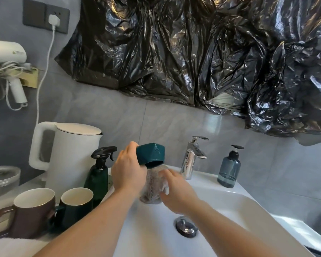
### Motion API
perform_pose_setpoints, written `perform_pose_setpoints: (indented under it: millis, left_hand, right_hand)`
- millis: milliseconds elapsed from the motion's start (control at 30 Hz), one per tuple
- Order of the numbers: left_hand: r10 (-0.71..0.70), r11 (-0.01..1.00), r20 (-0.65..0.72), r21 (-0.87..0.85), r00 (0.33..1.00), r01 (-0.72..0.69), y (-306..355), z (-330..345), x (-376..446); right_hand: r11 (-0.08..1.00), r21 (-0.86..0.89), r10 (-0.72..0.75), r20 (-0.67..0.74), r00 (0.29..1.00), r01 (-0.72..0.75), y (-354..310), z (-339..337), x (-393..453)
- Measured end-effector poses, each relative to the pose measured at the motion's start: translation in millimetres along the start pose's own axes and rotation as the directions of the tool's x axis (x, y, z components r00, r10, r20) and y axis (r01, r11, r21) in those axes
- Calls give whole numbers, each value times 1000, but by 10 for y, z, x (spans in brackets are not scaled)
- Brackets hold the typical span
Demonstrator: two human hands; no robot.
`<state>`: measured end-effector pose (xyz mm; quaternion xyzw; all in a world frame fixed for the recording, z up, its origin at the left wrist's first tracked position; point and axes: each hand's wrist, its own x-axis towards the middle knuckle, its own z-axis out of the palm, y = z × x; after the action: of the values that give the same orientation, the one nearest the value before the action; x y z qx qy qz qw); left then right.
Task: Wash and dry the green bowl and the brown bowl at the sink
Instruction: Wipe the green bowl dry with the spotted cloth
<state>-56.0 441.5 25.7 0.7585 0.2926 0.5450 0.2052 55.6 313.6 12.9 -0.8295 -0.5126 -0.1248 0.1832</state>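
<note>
Holding the green bowl (151, 154) over the sink (230, 204), you are tipping it mouth-down toward your right hand (176, 190), so its opening is facing the grey scrubbing cloth (153, 184) bunched just below. Your left hand (128, 171) is curling round the bowl's rim side; your right is gripping the cloth. The bowl's inside is staying hidden, the brown bowl isn't showing anywhere, and the faucet (193, 156) isn't visibly running.
</note>
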Motion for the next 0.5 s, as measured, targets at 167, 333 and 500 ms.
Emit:
perform_pose_setpoints:
  millis: [167,333,500]
  left_hand:
    - [-13,1000,-47,-20,999,12,17,9,-1]
    - [12,1000,-44,-9,999,-13,-19,35,14]
    - [-17,1000,-56,-19,998,16,-21,25,10]
  right_hand:
    - [994,-106,48,59,997,-42,3,250,436]
    - [940,-338,118,162,980,-58,63,345,517]
    - [966,-256,38,3,999,-36,30,129,380]
